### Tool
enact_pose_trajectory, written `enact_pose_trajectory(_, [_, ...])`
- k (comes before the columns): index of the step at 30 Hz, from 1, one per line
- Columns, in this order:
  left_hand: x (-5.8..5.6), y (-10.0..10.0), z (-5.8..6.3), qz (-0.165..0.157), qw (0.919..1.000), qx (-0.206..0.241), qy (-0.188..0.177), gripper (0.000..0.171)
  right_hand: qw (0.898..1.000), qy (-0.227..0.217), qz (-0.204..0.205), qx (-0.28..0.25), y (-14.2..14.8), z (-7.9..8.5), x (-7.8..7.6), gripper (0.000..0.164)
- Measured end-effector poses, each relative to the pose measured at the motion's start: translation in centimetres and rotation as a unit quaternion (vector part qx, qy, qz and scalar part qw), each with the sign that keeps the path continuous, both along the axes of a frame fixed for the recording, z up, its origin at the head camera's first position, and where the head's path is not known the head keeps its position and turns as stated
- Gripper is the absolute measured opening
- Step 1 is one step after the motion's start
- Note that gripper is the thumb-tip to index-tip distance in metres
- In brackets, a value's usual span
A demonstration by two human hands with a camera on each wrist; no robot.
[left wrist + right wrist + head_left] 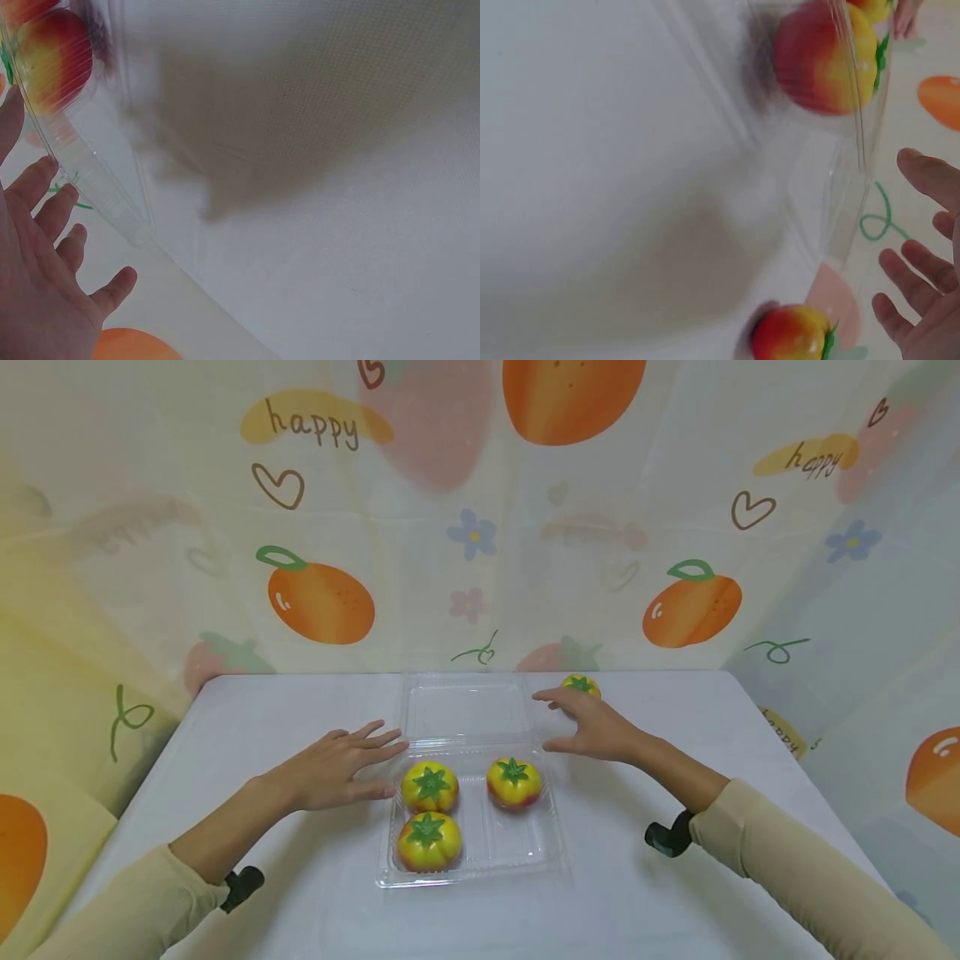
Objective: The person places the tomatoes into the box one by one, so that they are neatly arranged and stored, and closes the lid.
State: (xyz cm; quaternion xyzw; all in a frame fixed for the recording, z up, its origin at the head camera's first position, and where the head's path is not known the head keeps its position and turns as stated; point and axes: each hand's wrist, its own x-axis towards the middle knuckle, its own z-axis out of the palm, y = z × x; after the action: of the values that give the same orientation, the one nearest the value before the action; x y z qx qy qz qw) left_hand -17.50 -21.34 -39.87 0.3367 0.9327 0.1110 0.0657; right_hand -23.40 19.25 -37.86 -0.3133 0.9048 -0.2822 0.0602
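A clear plastic clamshell box [472, 875] lies on the table with its lid [465, 710] folded back. Two round yellow-red toy fruits with green star-shaped tops sit in its left half, a rear one [430, 786] and a front one [429, 843]. The right half holds another such fruit [514, 783]. My left hand [337, 768] hovers at the box's left edge, fingers spread and holding nothing. Above the box's right side is my right hand [600, 725], fingers apart and nothing in them. Beyond it, partly hidden, lies one more toy fruit [581, 683], also in the right wrist view.
The white-covered table [315, 893] ends at a printed fabric backdrop [420, 527], which also hangs along both sides. Dark wrist bands with cameras [670, 835] are worn at the sleeve cuffs.
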Motion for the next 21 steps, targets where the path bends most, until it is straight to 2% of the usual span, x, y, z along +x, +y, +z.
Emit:
enact_pose_trajectory(11, [0.0,-0.1,0.1,-0.003,1.0000,-0.002,0.002,0.073,0.996,0.036,-0.086,-0.009,2.0,-1.0,-2.1,0.070])
enact_pose_trajectory(21, [0.0,-0.1,0.0,0.002,1.0000,-0.002,-0.002,0.071,0.990,0.056,-0.128,-0.017,3.1,-2.9,-3.2,0.080])
